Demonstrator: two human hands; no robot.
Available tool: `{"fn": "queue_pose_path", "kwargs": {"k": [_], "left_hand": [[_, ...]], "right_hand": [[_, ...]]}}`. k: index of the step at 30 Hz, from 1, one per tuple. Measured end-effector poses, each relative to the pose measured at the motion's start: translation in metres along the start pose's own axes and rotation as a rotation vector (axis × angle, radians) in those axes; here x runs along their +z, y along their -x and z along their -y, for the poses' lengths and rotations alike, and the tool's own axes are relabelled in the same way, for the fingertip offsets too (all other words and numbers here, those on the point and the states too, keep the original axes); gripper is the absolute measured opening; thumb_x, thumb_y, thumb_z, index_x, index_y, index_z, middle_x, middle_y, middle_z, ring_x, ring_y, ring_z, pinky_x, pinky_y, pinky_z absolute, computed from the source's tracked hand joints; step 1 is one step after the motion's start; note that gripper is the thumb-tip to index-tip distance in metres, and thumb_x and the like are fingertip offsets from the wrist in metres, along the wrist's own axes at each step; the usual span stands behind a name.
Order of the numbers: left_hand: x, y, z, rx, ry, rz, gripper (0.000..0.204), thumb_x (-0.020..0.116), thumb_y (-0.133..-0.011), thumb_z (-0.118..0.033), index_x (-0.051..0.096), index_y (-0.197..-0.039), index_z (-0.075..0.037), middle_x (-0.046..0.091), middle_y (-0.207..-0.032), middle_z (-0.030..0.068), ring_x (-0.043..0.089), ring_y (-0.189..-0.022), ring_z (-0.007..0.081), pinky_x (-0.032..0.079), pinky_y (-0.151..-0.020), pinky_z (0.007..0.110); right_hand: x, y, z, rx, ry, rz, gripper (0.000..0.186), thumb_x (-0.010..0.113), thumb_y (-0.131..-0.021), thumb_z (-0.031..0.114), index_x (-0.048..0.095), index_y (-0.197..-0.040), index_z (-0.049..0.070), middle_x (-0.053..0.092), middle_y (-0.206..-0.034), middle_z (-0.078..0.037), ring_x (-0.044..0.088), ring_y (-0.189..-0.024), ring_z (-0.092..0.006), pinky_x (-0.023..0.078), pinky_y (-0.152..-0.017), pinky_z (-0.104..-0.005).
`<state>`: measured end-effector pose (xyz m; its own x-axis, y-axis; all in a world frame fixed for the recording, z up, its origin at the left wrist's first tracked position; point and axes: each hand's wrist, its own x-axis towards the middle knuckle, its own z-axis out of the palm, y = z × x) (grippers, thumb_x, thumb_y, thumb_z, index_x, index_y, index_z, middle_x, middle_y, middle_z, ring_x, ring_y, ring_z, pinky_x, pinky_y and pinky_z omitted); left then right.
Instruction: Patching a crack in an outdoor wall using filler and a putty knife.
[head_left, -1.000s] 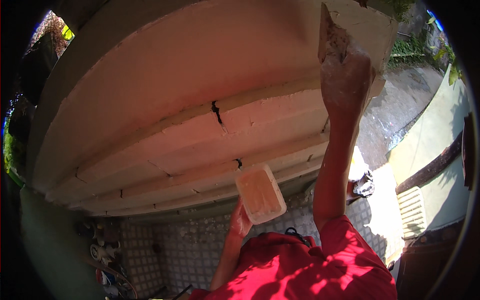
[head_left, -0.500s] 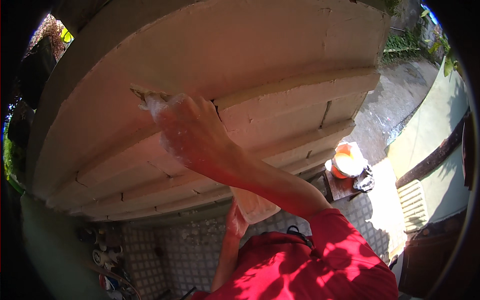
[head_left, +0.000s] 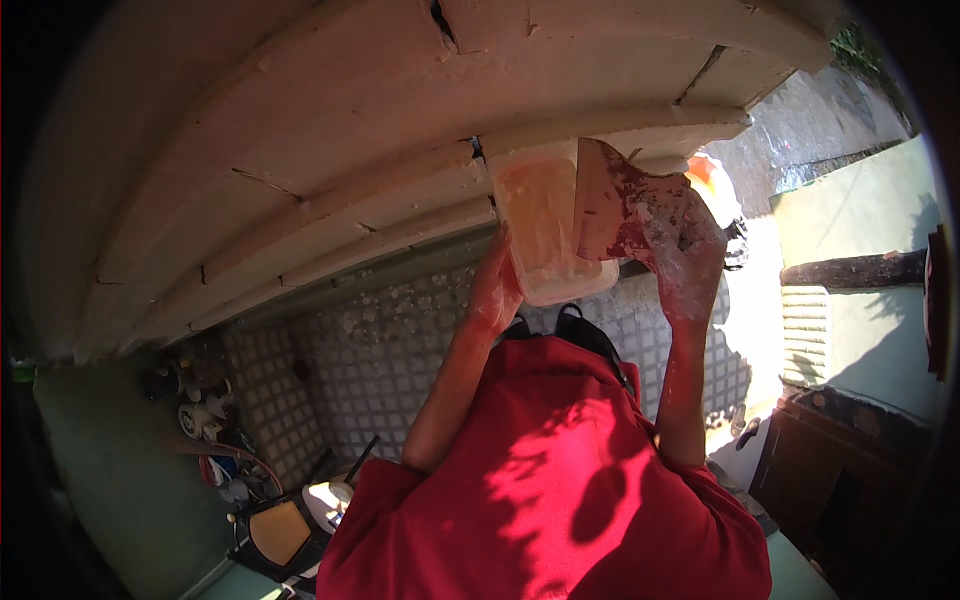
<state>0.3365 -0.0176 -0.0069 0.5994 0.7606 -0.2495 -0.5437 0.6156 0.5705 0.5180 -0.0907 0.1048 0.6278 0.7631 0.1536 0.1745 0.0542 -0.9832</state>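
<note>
Cracked, stepped ledges are seen above a tiled floor. By the left hand, the left side of a rectangular plastic tub, smeared inside with pale paste, is gripped. A broad scraper, set over the tub's right side, is clenched by its crusted end in the right hand. If the blade is pushed hard, the tub could be tipped and paste spilled.
</note>
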Motion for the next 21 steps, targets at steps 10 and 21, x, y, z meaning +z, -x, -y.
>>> {"fn": "queue_pose_path", "kwargs": {"k": [10,21], "left_hand": [[0.010,0.006,0.027,-0.068,-0.020,0.063,0.062,0.047,-0.097,-0.037,0.019,-0.149,-0.016,0.034,-0.147,0.0031,0.038,-0.133,0.0184,0.036,-0.107,0.038],[0.047,-0.007,0.066,-0.032,-0.028,0.015,0.063,0.048,-0.096,-0.035,0.020,-0.149,-0.014,0.034,-0.147,0.0038,0.038,-0.132,0.0180,0.036,-0.107,0.036]], "right_hand": [[-0.014,0.007,-0.039,0.018,0.302,0.086,0.033,0.062,-0.084,0.012,0.058,-0.113,-0.002,0.067,-0.098,-0.015,0.064,-0.085,-0.0194,0.050,-0.077,-0.0329],[-0.059,-0.014,-0.050,0.150,0.088,0.273,0.031,0.057,-0.086,0.009,0.057,-0.115,-0.003,0.068,-0.093,-0.014,0.066,-0.079,-0.0184,0.052,-0.070,-0.0317]]}}
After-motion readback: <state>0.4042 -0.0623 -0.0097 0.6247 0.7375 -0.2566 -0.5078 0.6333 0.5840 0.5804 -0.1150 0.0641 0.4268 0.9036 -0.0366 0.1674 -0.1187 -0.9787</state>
